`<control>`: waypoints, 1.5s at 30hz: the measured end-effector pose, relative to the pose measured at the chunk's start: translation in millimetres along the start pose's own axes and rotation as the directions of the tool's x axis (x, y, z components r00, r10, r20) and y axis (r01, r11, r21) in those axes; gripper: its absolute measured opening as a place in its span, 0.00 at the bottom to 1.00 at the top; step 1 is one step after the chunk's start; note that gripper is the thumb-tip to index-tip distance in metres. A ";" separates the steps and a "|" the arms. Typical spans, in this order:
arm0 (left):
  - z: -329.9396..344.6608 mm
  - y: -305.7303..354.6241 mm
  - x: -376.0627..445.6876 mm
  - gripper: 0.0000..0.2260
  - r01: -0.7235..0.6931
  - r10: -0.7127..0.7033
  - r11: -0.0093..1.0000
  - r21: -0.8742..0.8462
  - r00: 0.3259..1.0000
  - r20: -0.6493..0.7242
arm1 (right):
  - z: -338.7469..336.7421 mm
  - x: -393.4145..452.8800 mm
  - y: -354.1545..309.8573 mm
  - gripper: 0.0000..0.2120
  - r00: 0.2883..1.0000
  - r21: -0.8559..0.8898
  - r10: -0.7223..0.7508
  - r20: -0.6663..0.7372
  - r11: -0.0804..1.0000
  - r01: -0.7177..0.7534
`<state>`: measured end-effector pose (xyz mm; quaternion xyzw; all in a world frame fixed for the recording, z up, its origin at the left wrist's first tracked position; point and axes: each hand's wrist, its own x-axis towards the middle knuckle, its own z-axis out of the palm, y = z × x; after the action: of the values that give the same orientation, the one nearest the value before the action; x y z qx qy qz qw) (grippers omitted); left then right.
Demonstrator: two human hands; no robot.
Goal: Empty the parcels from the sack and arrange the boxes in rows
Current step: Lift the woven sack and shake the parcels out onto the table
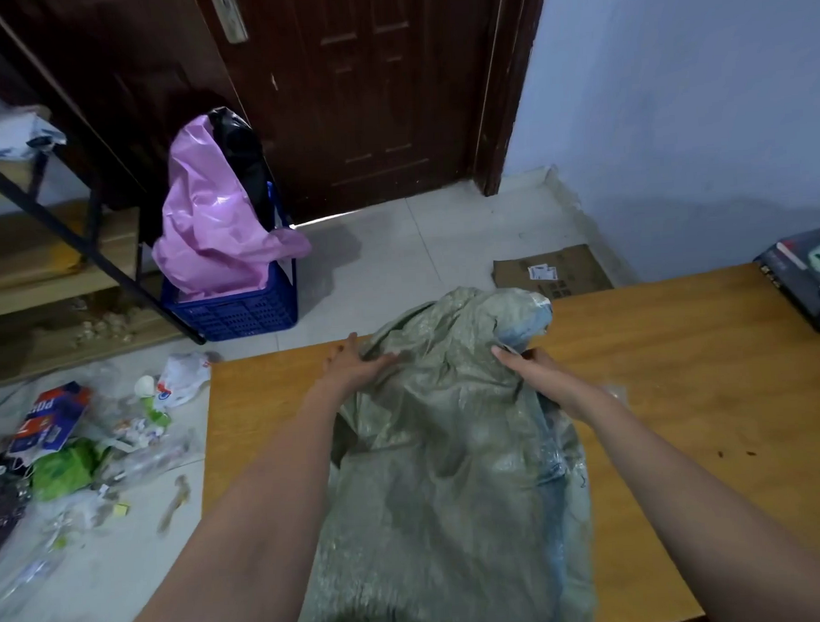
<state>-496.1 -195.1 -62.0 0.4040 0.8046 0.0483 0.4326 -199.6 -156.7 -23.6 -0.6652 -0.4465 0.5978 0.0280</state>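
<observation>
Head view only. One sack [452, 450], grey-green woven plastic, lies lengthwise on the wooden table [684, 393], its far end near the table's far edge. It looks bulky, so prob. still full; no parcels or boxes out on the table yet, none visible through the fabric. So the task looks barely begun: emptying not done, rows not started, approx. everything left.

Left hand [354, 367] sits on the sack's far left side, fingers fairly straight, pressing or gathering the fabric; whether any fold is pinched can't be told. Right hand [533, 369] is at the far right side, fingers curled into the fabric, seems to grasp a fold near the sack's mouth.

Counts: 1 sack, 2 hands, 0 boxes laid out. Near the table's right edge, a dark box [801, 279] with sth pale on top, 1 item, unclear if part of the job. On the floor: 1 blue crate [239, 309] w/ a pink bag [216, 211] in it, 1 flat cardboard sheet [552, 271], a scatter of litter [75, 443] at left, too jumbled to count.
</observation>
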 end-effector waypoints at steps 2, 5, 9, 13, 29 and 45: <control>-3.8 4.0 2.2 0.39 -0.047 0.047 0.996 0.080 0.999 0.001 | 3.1 0.2 -4.5 0.61 1.000 -0.043 0.009 0.020 0.999 -0.008; -6.5 -5.2 22.9 0.12 -0.073 0.071 0.997 -0.020 0.995 -0.076 | 8.9 6.8 -13.8 0.64 0.999 -0.048 0.038 -0.026 0.998 -0.040; -15.3 2.1 3.0 0.08 -0.200 0.193 0.977 -0.071 0.977 -0.091 | 18.4 12.0 -24.0 0.39 0.990 -0.037 0.019 -0.137 0.999 -0.024; -35.4 4.2 -24.1 0.12 -0.203 0.187 0.962 -0.185 0.977 -0.098 | 13.7 14.5 -27.1 0.38 0.992 0.002 0.033 -0.120 0.999 -0.033; -73.4 14.4 -122.2 0.32 -0.115 0.197 0.946 -0.304 0.946 0.256 | 28.5 -114.6 -84.9 0.16 0.951 -0.220 -0.309 -0.007 0.928 0.300; -76.3 20.1 -195.7 0.13 -0.268 0.460 0.626 -0.733 0.885 0.070 | 68.1 -156.9 -66.5 0.30 0.852 -0.062 -0.524 -0.012 0.851 0.522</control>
<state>-481.4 -296.3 122.5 0.3657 0.5629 0.3872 0.6321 -274.9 -249.0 115.9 -0.5277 -0.6267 0.5454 0.1769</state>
